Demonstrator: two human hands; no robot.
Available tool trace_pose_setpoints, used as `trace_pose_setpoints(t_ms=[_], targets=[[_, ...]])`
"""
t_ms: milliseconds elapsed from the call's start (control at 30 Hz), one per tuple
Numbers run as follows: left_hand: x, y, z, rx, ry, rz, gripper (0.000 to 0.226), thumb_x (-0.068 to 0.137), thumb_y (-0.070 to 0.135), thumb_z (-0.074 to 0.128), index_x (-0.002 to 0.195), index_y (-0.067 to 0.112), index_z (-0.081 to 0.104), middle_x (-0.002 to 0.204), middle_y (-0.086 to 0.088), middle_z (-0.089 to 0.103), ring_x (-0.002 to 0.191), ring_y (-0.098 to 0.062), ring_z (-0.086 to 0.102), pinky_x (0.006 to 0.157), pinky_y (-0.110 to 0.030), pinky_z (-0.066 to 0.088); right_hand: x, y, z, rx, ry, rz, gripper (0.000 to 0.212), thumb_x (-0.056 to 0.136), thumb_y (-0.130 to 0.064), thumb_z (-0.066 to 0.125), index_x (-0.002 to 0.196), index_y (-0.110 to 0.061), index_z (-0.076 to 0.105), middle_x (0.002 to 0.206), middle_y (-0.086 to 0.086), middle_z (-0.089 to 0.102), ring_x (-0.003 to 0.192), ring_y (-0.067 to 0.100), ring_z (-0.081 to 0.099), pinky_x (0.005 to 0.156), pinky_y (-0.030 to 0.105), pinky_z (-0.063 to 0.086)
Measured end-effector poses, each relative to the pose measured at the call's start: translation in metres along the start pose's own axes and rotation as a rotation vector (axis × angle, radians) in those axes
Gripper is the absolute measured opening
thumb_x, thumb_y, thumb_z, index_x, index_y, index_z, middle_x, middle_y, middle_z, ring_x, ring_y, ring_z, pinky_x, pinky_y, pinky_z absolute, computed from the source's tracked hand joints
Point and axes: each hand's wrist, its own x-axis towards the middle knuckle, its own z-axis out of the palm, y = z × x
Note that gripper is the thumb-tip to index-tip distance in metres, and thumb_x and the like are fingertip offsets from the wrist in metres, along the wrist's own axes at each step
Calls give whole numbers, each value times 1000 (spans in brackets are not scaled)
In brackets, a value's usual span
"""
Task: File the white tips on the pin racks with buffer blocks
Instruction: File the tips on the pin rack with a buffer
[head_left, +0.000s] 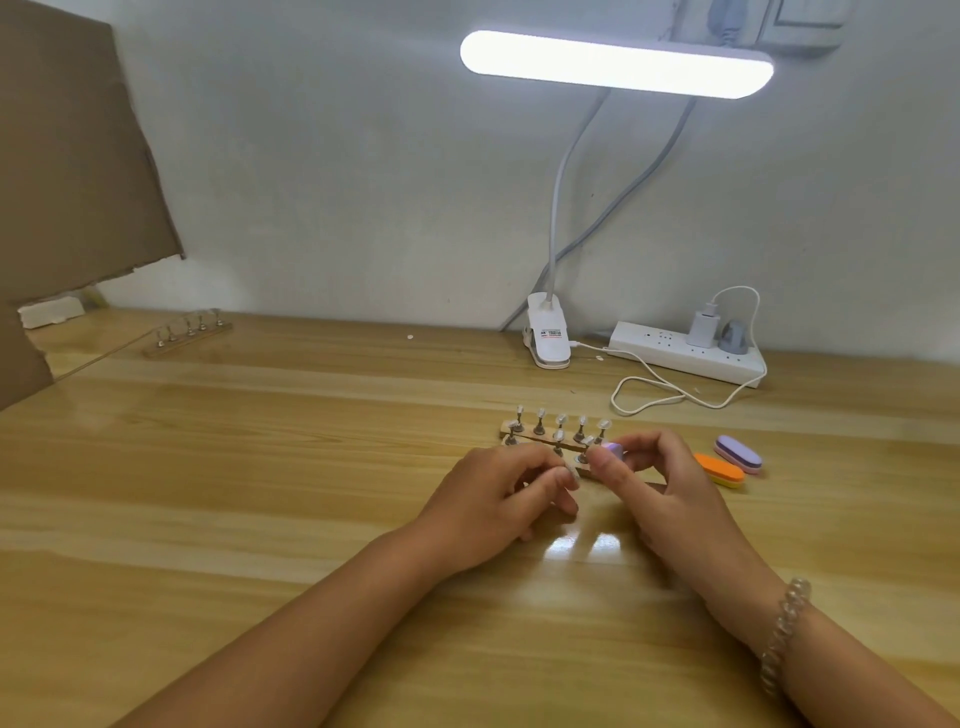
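At frame centre, the left hand (493, 499) curls its fingers onto the near pin rack (586, 472), while the right hand (670, 493) pinches a purple buffer block (614, 450) against a white tip (588, 441). Pressing too hard could likely pop the tip off or tilt its pin; a loose left grip would let the rack slide.

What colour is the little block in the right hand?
Pale purple; the buffer block shows best in the head view.

A home desk used for nail craft is indicated by a wooden tabletop (260, 467), a clip-on lamp (615, 65) at upper centre, a power strip (670, 354) at right and pin racks (550, 435) at centre.
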Motion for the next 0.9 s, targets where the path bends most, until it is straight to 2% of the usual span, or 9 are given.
trace_pose_setpoints(t_ms=[67,167,300,433,567,633,767,833,900], targets=[[0,-1,0,-56,8,-17,12,101,20,56,102,19,67,90,9,77,53,-9,61,56,-26,52,2,1,-1,32,7,27,49,66,-60,68,100,-26,59,89,-4,66,55,-4,53,50,12,37],[1,-1,-2,-61,9,4,11,100,20,58,100,20,69,88,10,75,54,-16,63,56,-26,50,-1,0,-1,2,-31,-4,56,58,-63,73,98,-26,59,86,-7,65,56,0,51,51,12,41],[2,-2,-2,-25,10,34,13,97,20,61,91,28,69,77,17,67,52,-13,61,56,-22,47,-4,0,2,-77,-129,-76,54,58,-60,76,96,-26,59,83,-6,63,52,2,44,50,14,38],[3,-1,-2,-8,-30,48,11,97,26,62,92,24,72,81,13,71,56,-14,62,56,-23,48,-1,2,-1,-83,-69,-57,56,59,-56,75,98,-20,57,87,2,62,58,7,47,56,20,41],[3,-3,-3,-56,-20,4,13,97,17,62,97,15,74,76,14,66,54,-11,59,55,-26,48,-7,0,0,-147,-176,-106,55,61,-57,77,95,-21,53,83,0,60,54,4,44,52,19,37],[4,-5,-3,-97,-18,-16,13,97,17,62,98,15,75,75,13,67,54,-11,59,55,-26,48,-6,1,0,-162,-165,-124,48,66,-47,81,97,-23,52,86,-1,59,53,3,44,51,18,39],[6,-5,-5,-237,-56,-44,14,96,16,64,97,21,77,83,11,73,62,-7,61,55,-20,48,-3,2,-2,-177,-155,-171,43,76,-26,82,103,-31,49,94,-2,55,50,5,48,48,17,40],[6,-4,-6,-269,-65,-54,17,95,15,65,97,27,78,86,9,74,65,-6,62,55,-19,49,-6,3,-2,-233,-187,-231,45,76,-25,82,105,-32,48,92,-6,54,49,6,48,48,17,39],[6,-5,-5,-254,-63,-68,18,96,19,64,96,31,78,87,6,75,66,-13,62,57,-23,49,-10,3,0,-339,-211,-300,43,75,-34,79,104,-35,47,91,-10,54,51,8,49,49,19,39]])
